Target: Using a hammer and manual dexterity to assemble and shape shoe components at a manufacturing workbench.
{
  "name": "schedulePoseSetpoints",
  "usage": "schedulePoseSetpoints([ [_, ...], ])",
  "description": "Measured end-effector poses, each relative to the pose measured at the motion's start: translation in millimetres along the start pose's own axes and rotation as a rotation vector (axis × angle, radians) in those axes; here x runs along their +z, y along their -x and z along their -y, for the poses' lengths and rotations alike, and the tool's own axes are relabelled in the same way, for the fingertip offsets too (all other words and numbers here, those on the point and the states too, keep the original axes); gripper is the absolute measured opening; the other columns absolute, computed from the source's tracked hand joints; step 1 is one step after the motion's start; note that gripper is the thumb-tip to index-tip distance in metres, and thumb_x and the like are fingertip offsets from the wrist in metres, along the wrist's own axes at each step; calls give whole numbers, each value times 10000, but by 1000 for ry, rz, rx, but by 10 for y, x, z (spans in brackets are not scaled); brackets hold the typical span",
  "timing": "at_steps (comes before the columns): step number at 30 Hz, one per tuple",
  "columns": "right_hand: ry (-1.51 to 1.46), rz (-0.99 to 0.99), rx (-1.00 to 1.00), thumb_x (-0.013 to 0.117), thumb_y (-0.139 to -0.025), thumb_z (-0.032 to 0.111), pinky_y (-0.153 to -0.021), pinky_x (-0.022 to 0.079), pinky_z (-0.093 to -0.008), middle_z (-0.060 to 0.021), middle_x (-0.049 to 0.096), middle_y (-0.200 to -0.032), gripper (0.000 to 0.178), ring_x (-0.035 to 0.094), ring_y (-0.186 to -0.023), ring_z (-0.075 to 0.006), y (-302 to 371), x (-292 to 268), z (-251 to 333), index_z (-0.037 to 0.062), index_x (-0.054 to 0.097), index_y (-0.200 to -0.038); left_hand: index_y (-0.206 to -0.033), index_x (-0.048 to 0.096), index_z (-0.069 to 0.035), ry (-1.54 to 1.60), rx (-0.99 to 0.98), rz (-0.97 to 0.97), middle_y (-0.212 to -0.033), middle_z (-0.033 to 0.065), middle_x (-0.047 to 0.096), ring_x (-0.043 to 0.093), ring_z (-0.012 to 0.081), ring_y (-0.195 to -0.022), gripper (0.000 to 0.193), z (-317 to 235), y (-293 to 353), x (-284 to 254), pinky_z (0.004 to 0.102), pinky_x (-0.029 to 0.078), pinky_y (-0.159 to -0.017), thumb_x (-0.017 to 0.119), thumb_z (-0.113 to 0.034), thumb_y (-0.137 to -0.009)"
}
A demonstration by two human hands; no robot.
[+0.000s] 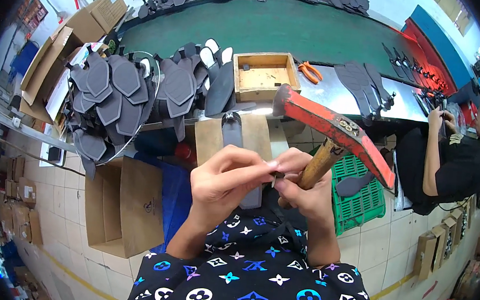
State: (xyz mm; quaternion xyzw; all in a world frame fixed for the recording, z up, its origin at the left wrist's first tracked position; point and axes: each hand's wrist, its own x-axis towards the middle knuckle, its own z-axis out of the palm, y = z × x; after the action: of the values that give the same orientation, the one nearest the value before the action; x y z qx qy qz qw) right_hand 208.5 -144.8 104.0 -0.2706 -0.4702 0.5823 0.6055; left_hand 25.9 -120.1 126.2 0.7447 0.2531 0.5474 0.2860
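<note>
My left hand and my right hand meet in front of my body, fingertips closed together. Between them they pinch a small dark piece, too small to name. A hammer is also held in my right hand; its wooden handle runs between the thumb and fingers, and its worn red head points up and to the right. Just beyond my fingers lies a dark shoe sole on a brown board. My hands cover part of that sole.
Dark soles are heaped at the left. A wooden box and orange-handled pliers sit on the bench. Beyond runs a green conveyor belt. A green crate holds a sole at right; a cardboard box stands left. Another person works at far right.
</note>
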Motion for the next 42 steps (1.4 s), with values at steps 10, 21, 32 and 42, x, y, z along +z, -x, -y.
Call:
schedulePoseSetpoints([
  [10, 185, -36, 194, 746, -875, 123, -467, 377, -202, -31, 674, -826, 152, 555, -612, -47, -208, -176, -102, -2, 691, -941, -1361, 553, -12, -326, -251, 132, -982, 121, 649, 632, 222, -855, 662, 222, -68, -213, 329, 526, -697, 823, -103, -764],
  [21, 604, 56, 96, 715, -908, 145, -510, 391, -223, 29, 593, -667, 204, 514, -563, -41, -1056, -320, -768, 1, 710, -1052, -1006, 725, -46, -379, -343, -85, -913, 118, 696, 641, 268, -805, 251, 1747, 152, -188, 366, 506, -703, 794, -178, -804],
  [32, 683, 99, 104, 716, -889, 137, -790, 520, -317, -114, 733, -901, 216, 669, -834, -152, -1248, -260, -1121, -31, 698, -1024, -986, 731, -6, -188, -467, -145, -802, 64, 655, 577, 121, -658, 288, 1763, 297, -267, 276, 475, -608, 843, -133, -753],
  [42, 980, 293, -226, 715, -821, 38, -778, 517, -353, -135, 697, -1025, 171, 685, -886, -305, -1224, -187, -981, 6, 686, -986, -991, 708, 1, -225, -449, -131, -907, 105, 713, 659, 154, -738, 310, 1721, 295, -307, 296, 519, -683, 846, -146, -755],
])
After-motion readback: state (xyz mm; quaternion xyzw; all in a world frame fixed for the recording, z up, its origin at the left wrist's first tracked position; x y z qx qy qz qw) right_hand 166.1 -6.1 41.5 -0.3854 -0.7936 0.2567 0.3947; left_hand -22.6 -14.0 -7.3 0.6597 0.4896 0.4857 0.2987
